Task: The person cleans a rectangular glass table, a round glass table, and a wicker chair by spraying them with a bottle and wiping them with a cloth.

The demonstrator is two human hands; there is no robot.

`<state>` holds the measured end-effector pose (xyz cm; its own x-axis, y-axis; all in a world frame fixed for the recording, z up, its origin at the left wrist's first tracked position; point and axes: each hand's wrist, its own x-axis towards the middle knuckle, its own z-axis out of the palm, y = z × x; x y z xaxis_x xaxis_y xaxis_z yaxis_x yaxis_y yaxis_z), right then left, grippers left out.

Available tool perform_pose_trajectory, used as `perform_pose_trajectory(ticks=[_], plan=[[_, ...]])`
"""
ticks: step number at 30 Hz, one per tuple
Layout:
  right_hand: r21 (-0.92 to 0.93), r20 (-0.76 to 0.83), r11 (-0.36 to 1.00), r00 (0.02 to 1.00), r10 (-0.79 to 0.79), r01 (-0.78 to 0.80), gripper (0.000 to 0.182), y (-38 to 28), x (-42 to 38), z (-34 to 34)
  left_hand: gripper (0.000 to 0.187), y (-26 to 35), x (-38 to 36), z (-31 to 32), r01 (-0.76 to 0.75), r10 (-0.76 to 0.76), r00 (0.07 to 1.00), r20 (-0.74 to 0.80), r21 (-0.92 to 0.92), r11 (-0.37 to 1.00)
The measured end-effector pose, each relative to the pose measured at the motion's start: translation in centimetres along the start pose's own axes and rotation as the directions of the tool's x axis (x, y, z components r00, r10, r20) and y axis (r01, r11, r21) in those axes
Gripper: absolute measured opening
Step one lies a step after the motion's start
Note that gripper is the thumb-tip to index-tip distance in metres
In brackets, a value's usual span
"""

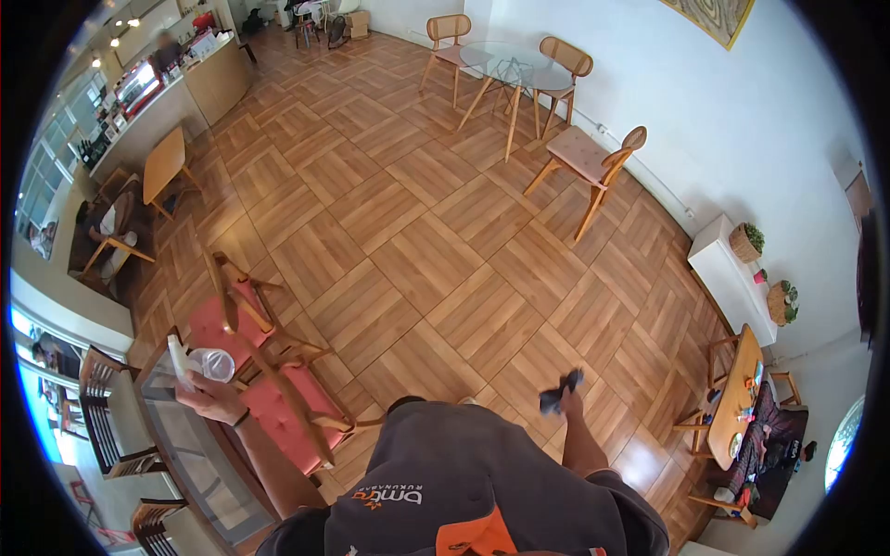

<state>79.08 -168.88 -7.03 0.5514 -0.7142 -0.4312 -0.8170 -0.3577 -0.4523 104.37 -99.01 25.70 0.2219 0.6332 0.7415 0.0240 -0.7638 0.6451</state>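
Observation:
Held out on the left, my left hand (211, 398) is closed around a spray bottle (178, 360) with a white top; its clear, round body (215, 365) shows beside the fingers. Below this hand lies a glass-topped table (190, 447) with a brown wooden frame. Pink-cushioned wooden armchairs (295, 422) stand right alongside my left forearm. On the other side, my right hand (572, 406) hangs over the tiled floor, gripping a bunched dark grey-blue cloth (559, 393).
Wood-patterned tiles (399, 222) stretch ahead. A round glass table (514, 63) with cane-backed chairs stands by the wall, a pink-seated chair (584, 153) nearer. At right are a white cabinet (728, 269) with plants and a wooden table (739, 398). A counter (218, 82) and a seated person (111, 222) are left.

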Motion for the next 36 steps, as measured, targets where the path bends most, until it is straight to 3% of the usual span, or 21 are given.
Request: perform_pose_trajectory(ticks=[2, 4, 5, 6, 7, 9, 10, 11, 12, 13, 15, 16, 17, 19, 20, 21, 22, 25, 29, 34, 36], plan=[[-0.046, -0.050, 0.993, 0.993, -0.108, 0.106, 0.063, -6.7, 7.2, -4.1, 0.038, 5.2, -0.8, 2.5, 0.062, -0.062, 0.998, 0.007, -0.130, 0.990], [0.161, -0.164, 0.958, 0.964, -0.211, 0.237, 0.063, -16.2, 10.0, -9.7, 0.041, 7.0, -2.3, 5.9, 0.171, -0.150, 0.985, 0.090, -0.330, 0.928], [0.101, -0.228, 0.935, 0.923, -0.310, 0.339, 0.057, -19.0, 12.4, -11.6, 0.043, 8.0, -3.0, 7.8, 0.228, -0.184, 0.973, 0.142, -0.421, 0.878], [0.450, -0.188, 0.823, 0.938, -0.292, 0.346, 0.052, -20.5, 16.5, -13.2, 0.041, 10.4, -4.0, 10.1, 0.240, -0.171, 0.967, 0.190, -0.445, 0.863], [0.499, -0.289, 0.756, 0.904, -0.315, 0.424, 0.048, -24.0, 16.4, -16.0, 0.040, 12.8, -5.1, 12.4, 0.255, -0.157, 0.958, 0.238, -0.466, 0.847], [0.872, -0.398, 0.153, 0.856, -0.328, 0.464, 0.043, -29.7, 18.1, -21.0, 0.041, 15.3, -7.5, 17.5, 0.268, -0.119, 0.934, 0.336, -0.440, 0.857], [0.330, -0.563, 0.634, 0.685, -0.463, 0.700, 0.043, -32.5, 16.2, -24.8, 0.041, 17.9, -8.5, 20.2, 0.331, -0.132, 0.909, 0.396, -0.491, 0.806], [0.837, -0.535, -0.138, 0.740, -0.407, 0.530, 0.046, -32.7, 20.5, -26.9, 0.041, 20.5, -9.5, 22.8, 0.396, -0.144, 0.880, 0.453, -0.530, 0.750], [0.855, -0.512, -0.346, 0.734, -0.447, 0.386, 0.048, -37.1, 17.4, -30.2, 0.040, 22.9, -10.4, 26.0, 0.429, -0.135, 0.873, 0.468, -0.606, 0.670], [0.842, -0.511, -0.412, 0.758, -0.405, 0.348, 0.051, -38.2, 17.9, -32.2, 0.039, 24.6, -11.1, 29.2, 0.465, -0.124, 0.862, 0.492, -0.669, 0.580], [0.806, -0.530, -0.561, 0.650, -0.544, 0.188, 0.046, -41.1, 20.0, -34.6, 0.038, 26.6, -12.6, 36.0, 0.487, -0.100, 0.844, 0.527, -0.675, 0.554], [0.769, -0.555, -0.577, 0.735, -0.389, 0.275, 0.043, -42.0, 23.0, -34.3, 0.038, 28.0, -13.6, 39.6, 0.496, -0.098, 0.841, 0.532, -0.687, 0.531], [0.764, -0.543, -0.616, 0.707, -0.452, 0.193, 0.045, -43.6, 24.2, -33.7, 0.039, 29.8, -14.4, 42.8, 0.537, -0.088, 0.815, 0.573, -0.688, 0.487], [0.772, -0.522, -0.558, 0.803, -0.287, 0.303, 0.052, -49.2, 26.3, -32.3, 0.041, 33.1, -15.8, 48.6, 0.606, -0.088, 0.771, 0.631, -0.682, 0.410], [0.759, -0.457, -0.648, 0.766, -0.453, 0.069, 0.051, -50.8, 28.4, -30.9, 0.040, 34.1, -16.8, 51.6, 0.585, -0.033, 0.761, 0.648, -0.665, 0.464], [0.710, -0.486, -0.697, 0.648, -0.587, -0.099, 0.049, -52.1, 31.0, -29.0, 0.039, 34.6, -17.8, 55.0, 0.556, 0.025, 0.746, 0.665, -0.643, 0.527], [0.639, -0.584, -0.758, 0.560, -0.587, -0.129, 0.048, -54.6, 32.6, -27.2, 0.040, 36.1, -18.3, 57.2, 0.595, 0.053, 0.703, 0.710, -0.627, 0.503], [0.692, -0.499, -0.717, 0.771, -0.396, 0.079, 0.049, -60.2, 36.2, -26.5, 0.043, 42.5, -19.9, 62.0, 0.792, 0.084, 0.542, 0.836, -0.541, 0.283], [0.637, -0.440, -0.734, 0.671, -0.597, -0.236, 0.054, -64.7, 43.9, -28.0, 0.046, 45.5, -22.0, 68.6, 0.927, 0.134, 0.360, 0.924, -0.370, 0.066], [0.702, -0.383, -0.666, 0.655, -0.651, -0.252, 0.052, -71.9, 54.6, -28.1, 0.047, 47.2, -24.5, 77.2, 0.962, 0.119, 0.271, 0.955, -0.267, -0.050], [0.757, -0.362, -0.621, 0.659, -0.659, -0.205, 0.052, -76.2, 59.4, -28.6, 0.047, 49.5, -25.1, 79.9, 0.965, 0.070, 0.260, 0.963, -0.263, 0.028]])
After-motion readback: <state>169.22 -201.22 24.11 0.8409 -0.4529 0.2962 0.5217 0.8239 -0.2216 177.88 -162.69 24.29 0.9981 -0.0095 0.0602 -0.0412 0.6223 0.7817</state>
